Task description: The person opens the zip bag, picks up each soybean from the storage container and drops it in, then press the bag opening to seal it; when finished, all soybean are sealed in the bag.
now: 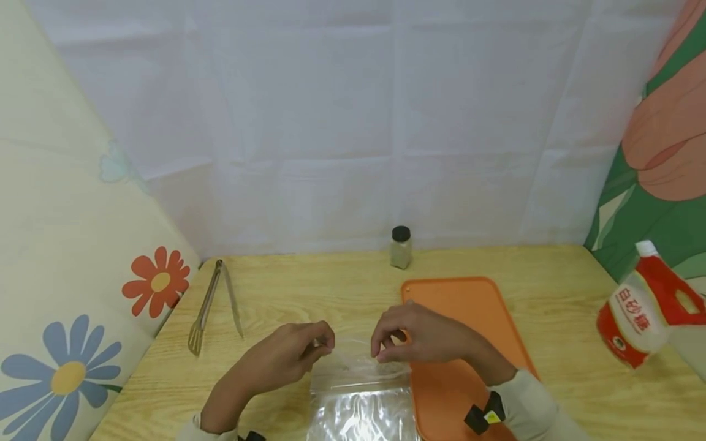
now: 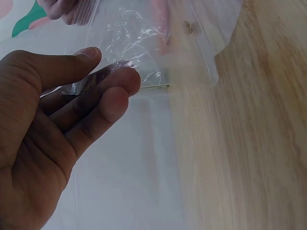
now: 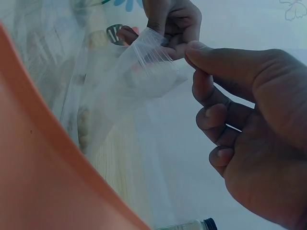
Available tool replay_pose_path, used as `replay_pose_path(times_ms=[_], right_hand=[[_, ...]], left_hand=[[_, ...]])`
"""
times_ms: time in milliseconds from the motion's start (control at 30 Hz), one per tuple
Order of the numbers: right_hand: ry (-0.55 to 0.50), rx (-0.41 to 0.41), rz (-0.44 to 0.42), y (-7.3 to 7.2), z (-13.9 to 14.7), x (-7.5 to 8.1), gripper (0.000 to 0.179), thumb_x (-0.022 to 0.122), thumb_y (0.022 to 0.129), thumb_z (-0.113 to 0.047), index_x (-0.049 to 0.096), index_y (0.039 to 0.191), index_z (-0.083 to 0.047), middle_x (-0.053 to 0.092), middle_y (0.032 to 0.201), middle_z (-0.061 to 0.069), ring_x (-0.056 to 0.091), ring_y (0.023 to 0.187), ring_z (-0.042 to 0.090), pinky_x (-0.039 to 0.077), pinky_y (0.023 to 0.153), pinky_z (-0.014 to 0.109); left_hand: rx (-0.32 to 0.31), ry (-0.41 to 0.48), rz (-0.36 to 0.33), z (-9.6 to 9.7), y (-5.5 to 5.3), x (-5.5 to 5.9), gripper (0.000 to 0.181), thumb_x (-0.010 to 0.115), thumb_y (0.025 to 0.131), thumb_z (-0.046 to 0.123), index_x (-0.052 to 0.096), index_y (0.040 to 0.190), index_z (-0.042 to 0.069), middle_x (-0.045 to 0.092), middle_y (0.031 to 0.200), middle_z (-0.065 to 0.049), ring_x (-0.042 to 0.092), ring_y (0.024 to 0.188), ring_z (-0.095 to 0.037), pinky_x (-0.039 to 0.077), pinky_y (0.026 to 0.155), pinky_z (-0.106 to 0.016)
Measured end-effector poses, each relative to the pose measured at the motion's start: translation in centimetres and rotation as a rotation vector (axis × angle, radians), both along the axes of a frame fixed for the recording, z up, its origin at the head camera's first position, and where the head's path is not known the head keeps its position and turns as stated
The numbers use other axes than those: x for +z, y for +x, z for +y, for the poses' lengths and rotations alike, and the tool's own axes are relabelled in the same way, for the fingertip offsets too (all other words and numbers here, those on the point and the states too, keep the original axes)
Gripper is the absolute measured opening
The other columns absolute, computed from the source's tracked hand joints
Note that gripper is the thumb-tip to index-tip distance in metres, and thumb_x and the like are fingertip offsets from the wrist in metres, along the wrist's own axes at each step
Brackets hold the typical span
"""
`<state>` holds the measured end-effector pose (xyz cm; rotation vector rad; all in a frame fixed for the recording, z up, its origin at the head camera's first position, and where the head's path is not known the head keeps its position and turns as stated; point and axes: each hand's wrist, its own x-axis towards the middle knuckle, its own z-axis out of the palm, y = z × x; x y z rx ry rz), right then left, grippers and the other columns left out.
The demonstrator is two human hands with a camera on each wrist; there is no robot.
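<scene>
A clear plastic zip bag [image 1: 361, 404] lies toward the front of the table, its ridged zip strip [image 2: 86, 14] running across near the mouth. My left hand [image 1: 292, 352] pinches the bag's mouth between thumb and forefinger, with film visible between them in the left wrist view. Across from it, my right hand [image 1: 425, 334] has thumb and forefinger pressed together at the bag's mouth, other fingers curled. In the right wrist view the film [image 3: 158, 76] stretches from the left fingers toward the right forefinger. The bag's right edge overlaps the orange cutting board [image 1: 458, 294].
Metal tongs [image 1: 205, 306] with a slotted end lie at the left. A small glass jar [image 1: 401, 251] with a black lid stands at the back. On the right is a red and white sugar pouch [image 1: 634, 312] with a white cap. A white sheet [image 1: 309, 122] hangs behind.
</scene>
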<state>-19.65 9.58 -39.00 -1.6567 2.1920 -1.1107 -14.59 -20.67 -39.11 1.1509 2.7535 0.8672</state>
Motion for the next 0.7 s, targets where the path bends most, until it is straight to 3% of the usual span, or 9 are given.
replay_pose_path(times_ms=[167,267,333,467,700], right_hand=[[0.046,-0.060,-0.023,-0.2,0.6,0.4,0.009,0.063,0.101,-0.031,0.068,0.109,-0.035,0.059,0.087,-0.018,0.051,0.073,0.002,0.043,0.071,0.029],[0.006,-0.112,-0.028,-0.9,1.6,0.5,0.010,0.062,0.102,-0.030,0.068,0.110,-0.032,0.060,0.088,-0.014,0.050,0.071,0.006,0.043,0.070,0.030],[-0.044,-0.155,-0.033,-1.6,2.3,0.5,0.009,0.063,0.102,-0.028,0.069,0.108,-0.030,0.062,0.090,-0.012,0.050,0.070,0.009,0.045,0.062,0.028],[-0.093,-0.330,-0.052,-3.2,3.4,-0.1,0.007,0.066,0.100,-0.028,0.071,0.105,-0.028,0.065,0.091,-0.010,0.051,0.071,0.013,0.045,0.062,0.028],[-0.038,-0.665,-0.160,-5.8,4.0,-1.9,0.016,0.066,0.100,-0.031,0.074,0.106,-0.018,0.066,0.090,-0.004,0.055,0.075,0.018,0.047,0.063,0.035]], left_hand=[[0.004,-0.006,-0.004,0.1,0.0,0.1,0.012,0.064,0.099,0.005,0.062,0.104,0.016,0.067,0.091,0.003,0.066,0.076,-0.009,0.054,0.066,-0.023],[0.001,-0.006,-0.005,0.1,0.0,0.1,0.011,0.064,0.099,0.005,0.061,0.104,0.015,0.067,0.090,0.003,0.066,0.076,-0.009,0.054,0.065,-0.023],[-0.001,-0.006,-0.006,0.1,-0.1,0.2,0.012,0.064,0.099,0.005,0.061,0.104,0.016,0.067,0.090,0.003,0.066,0.075,-0.010,0.053,0.065,-0.023],[-0.001,-0.011,-0.016,0.0,-0.1,0.1,0.012,0.063,0.099,0.005,0.061,0.105,0.015,0.066,0.090,0.002,0.066,0.077,-0.010,0.053,0.065,-0.022],[-0.004,-0.008,-0.014,-0.1,-0.1,0.1,0.011,0.064,0.099,0.005,0.061,0.105,0.015,0.066,0.089,0.002,0.066,0.077,-0.009,0.053,0.064,-0.022]])
